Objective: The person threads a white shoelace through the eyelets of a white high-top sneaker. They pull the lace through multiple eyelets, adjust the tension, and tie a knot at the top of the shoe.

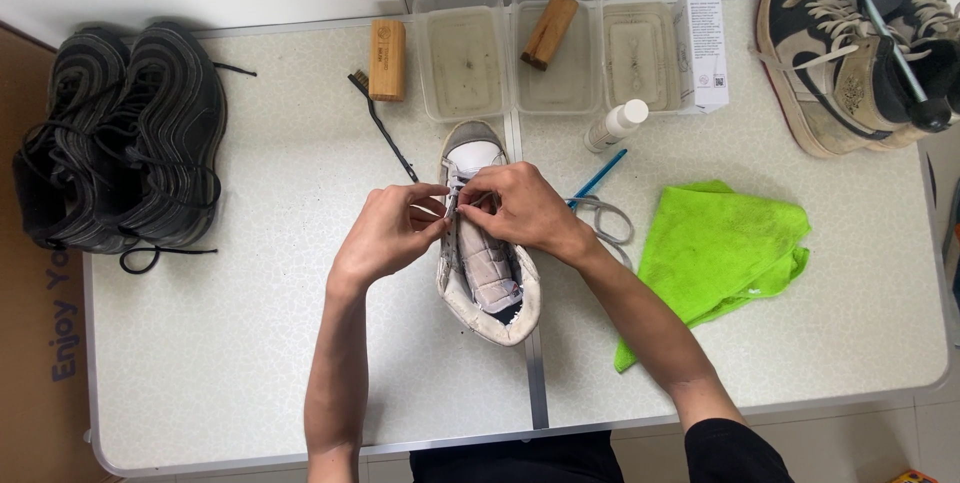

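White high-top shoe (487,263) is laid at the middle of the table (250,363), toe pointing away, directly beneath both hands; left hand (388,231) and right hand (520,205) are brought together over the lacing, fingertips pinched shut on the white lace (453,205); three clear plastic tubs (461,51) are lined along the far edge; two black sneakers (120,138) are set at the left; one green cloth (722,243) is spread at the right.
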